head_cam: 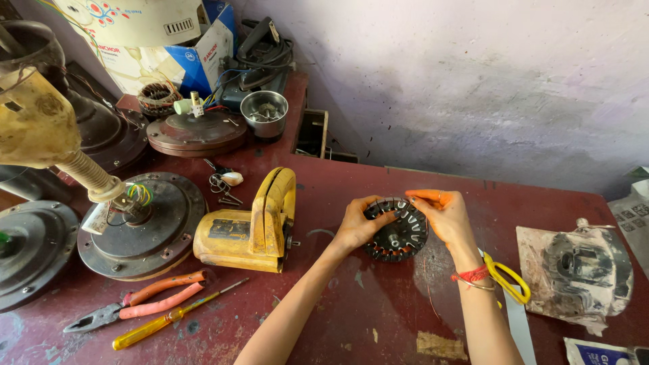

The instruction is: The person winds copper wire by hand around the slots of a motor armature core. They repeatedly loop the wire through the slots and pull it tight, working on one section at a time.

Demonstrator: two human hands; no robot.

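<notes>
Dark red workbench (378,318) is sitting under a pale, stained wall (473,88), scuffed and crowded on one side.

Both hands are closing around a round black stator core (399,233) (slotted ring, copper-toned edges) just above the bench top near its middle. Left hand (357,224) is gripping the core's left rim, fingers curled over the top edge. Right hand (443,216), fingertips stained orange, is cupping the right rim; red thread and a thin bangle are circling its wrist.

Left of the grip, well apart: large round fan motor housing (145,226) with coloured wires coming out of its hub. Between housing and grip, a yellow power tool (253,230) is lying on its side. Nearer the person and left, red-handled pliers (135,304) and a yellow screwdriver (165,323) are lying side by side.

Right of the grip: grey metal casting (581,267) resting on paper. Just beside the right wrist, a loop of yellow cord (510,280).

Beyond the grip, far left: small steel bowl (263,111) holding small parts.
</notes>
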